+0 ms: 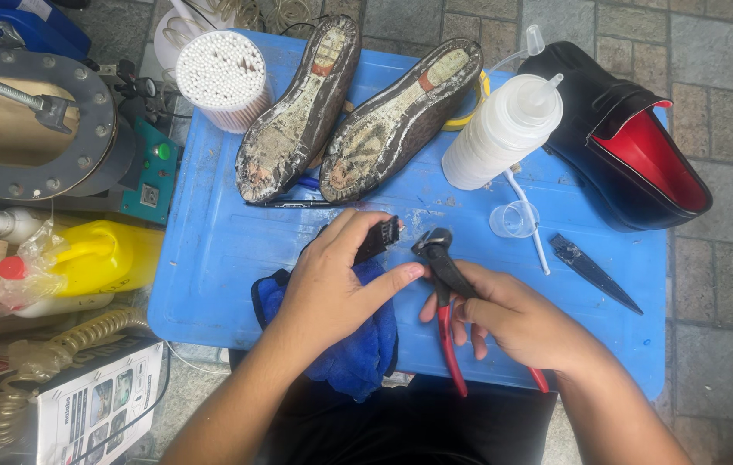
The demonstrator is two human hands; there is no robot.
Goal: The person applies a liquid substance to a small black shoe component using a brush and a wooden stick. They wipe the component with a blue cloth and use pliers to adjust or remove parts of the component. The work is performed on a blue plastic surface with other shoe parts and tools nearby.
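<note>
My left hand (332, 284) grips a small black block-shaped piece (378, 238), resting over a blue cloth (358, 353) on the blue table (220, 258). My right hand (513, 314) holds red-handled pincers (440, 284) by the handles, their black jaws close to the black piece and to my left fingertip. Two worn shoe soles (358, 112) lie upside down just beyond the hands.
A white squeeze bottle (504, 129), a small clear cup (513, 218) and a dark blade (594, 273) lie to the right. A black shoe with red lining (633, 138) sits at the far right. A tub of cotton swabs (224, 77) stands at back left; a yellow jug (99, 254) lies off the table.
</note>
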